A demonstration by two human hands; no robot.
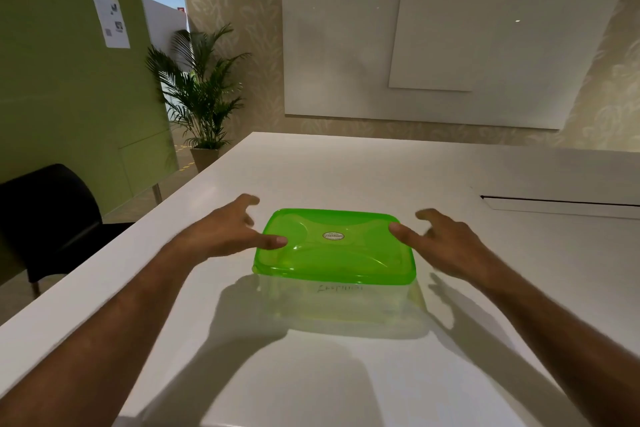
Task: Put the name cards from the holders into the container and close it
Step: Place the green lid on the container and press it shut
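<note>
A clear plastic container [341, 302] stands on the white table [346, 166], with a translucent green lid [334, 246] lying flat on top of it. My left hand [227, 230] is at the lid's left edge, fingers spread, its thumb resting on the lid. At the lid's right edge my right hand [440, 241] is spread too, its thumb touching the lid's corner. Neither hand grips anything. No name cards or holders show; the container's inside is too blurred to read.
A black chair [45, 215] stands off the table's left edge. A potted palm [202, 94] is behind the far left corner. A slot [561, 202] runs across the table at the right. White boards hang on the far wall.
</note>
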